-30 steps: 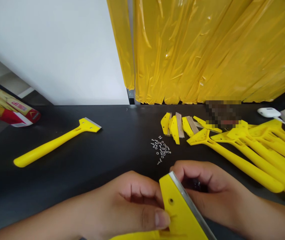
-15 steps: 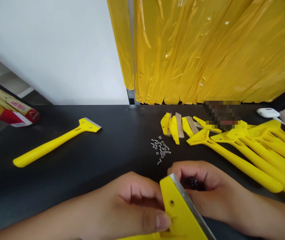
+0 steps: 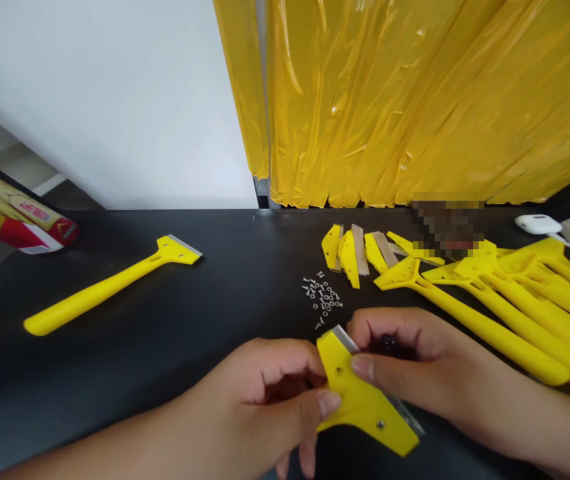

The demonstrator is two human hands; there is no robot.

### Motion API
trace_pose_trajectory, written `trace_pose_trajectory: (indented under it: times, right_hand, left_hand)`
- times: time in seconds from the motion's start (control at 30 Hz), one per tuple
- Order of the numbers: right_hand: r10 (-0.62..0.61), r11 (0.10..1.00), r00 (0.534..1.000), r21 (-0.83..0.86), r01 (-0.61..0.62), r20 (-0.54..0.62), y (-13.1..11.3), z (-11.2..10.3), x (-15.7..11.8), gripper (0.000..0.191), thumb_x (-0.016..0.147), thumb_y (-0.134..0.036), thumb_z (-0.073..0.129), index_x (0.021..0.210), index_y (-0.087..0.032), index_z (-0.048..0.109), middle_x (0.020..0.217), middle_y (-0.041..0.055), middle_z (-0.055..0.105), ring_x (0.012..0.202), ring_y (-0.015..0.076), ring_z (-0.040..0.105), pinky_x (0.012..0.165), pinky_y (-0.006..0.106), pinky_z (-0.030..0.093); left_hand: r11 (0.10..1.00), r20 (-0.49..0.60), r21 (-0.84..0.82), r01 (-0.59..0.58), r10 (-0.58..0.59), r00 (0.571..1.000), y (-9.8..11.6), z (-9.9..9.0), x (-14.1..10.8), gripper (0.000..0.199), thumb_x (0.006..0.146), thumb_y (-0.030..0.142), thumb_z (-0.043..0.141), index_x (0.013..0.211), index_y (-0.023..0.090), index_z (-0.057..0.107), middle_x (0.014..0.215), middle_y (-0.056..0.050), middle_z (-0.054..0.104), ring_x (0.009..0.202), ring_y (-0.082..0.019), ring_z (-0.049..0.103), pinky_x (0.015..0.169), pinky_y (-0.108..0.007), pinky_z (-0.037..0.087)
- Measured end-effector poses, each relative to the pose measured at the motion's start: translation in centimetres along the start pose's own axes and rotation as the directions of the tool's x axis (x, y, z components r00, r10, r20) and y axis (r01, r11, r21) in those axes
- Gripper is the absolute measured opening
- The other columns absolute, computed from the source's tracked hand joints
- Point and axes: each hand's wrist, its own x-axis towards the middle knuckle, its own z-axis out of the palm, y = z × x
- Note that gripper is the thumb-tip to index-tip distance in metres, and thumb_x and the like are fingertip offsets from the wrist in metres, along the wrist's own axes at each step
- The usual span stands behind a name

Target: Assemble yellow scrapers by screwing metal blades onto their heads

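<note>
Black counter (image 3: pixel 245 280). Left: yellow scraper (image 3: pixel 99 291) lies flat; printed package (image 3: pixel 29 217) near edge. Right of centre: loose cluster of small screws and nuts (image 3: pixel 325 298); behind it, short yellow plates (image 3: pixel 347 257) with brownish strips (image 3: pixel 359 250). Far right: yellow handles (image 3: pixel 489 331) overlap; white case (image 3: pixel 535 224) behind.

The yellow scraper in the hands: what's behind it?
A metal blade peeks out from behind the scraper. The right hand hides some of it; anything else back there is covered.

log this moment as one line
left hand: pinching yellow scraper | right hand: gripping scraper beside blade, unclear dark item within | table: screws and nuts, yellow handles
</note>
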Motion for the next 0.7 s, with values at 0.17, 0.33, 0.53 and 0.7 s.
trace_pose_trajectory:
  times: [0.17,0.33,0.53,0.7]
  right_hand:
    - [-0.032,0.999,0.999,0.003,0.032,-0.041,0.52,-0.20,1.08,0.039,0.095,-0.051,0.076,0.079,-0.019,0.059,0.073,-0.0050,0.054,0.068,0.0109,0.045,0.063,0.023,0.037]
    - [-0.073,0.994,0.994,-0.088,0.066,-0.081,0.33,-0.05,1.14,0.040,0.099,-0.054,0.070,0.080,-0.021,0.057,0.072,-0.0055,0.053,0.066,0.0110,0.043,0.059,0.023,0.036]
    - [-0.057,0.988,0.992,-0.150,0.040,-0.113,0.35,0.25,0.66,0.035,0.103,-0.049,0.064,0.083,-0.021,0.058,0.073,-0.0051,0.053,0.066,0.0116,0.043,0.057,0.023,0.035]
    - [-0.041,0.977,0.992,-0.212,0.015,-0.123,0.47,0.37,0.48,0.031,0.105,-0.045,0.060,0.084,-0.022,0.059,0.074,-0.0033,0.056,0.068,0.0130,0.047,0.058,0.025,0.037]
  left_hand:
    - [0.980,-0.093,-0.199,-0.028,0.010,0.996,-0.96,-0.29,0.89,0.030,0.096,0.047,0.075,0.102,0.018,0.071,0.088,-0.003,0.073,0.075,-0.017,0.072,0.061,-0.023,0.056]
    - [0.955,-0.123,-0.295,-0.033,-0.004,0.992,-0.89,-0.86,0.92,0.026,0.094,0.041,0.080,0.095,0.016,0.075,0.091,-0.005,0.077,0.081,-0.013,0.071,0.079,-0.023,0.056]
    - [0.920,-0.094,-0.391,-0.020,-0.019,0.995,-0.72,-0.41,0.85,0.022,0.096,0.037,0.078,0.103,0.016,0.076,0.098,-0.008,0.079,0.087,-0.020,0.077,0.076,-0.028,0.061]
    - [0.911,-0.103,-0.412,-0.008,-0.037,0.994,-0.39,0.04,0.90,0.020,0.098,0.036,0.075,0.102,0.017,0.073,0.097,-0.008,0.080,0.084,-0.022,0.080,0.064,-0.024,0.060]
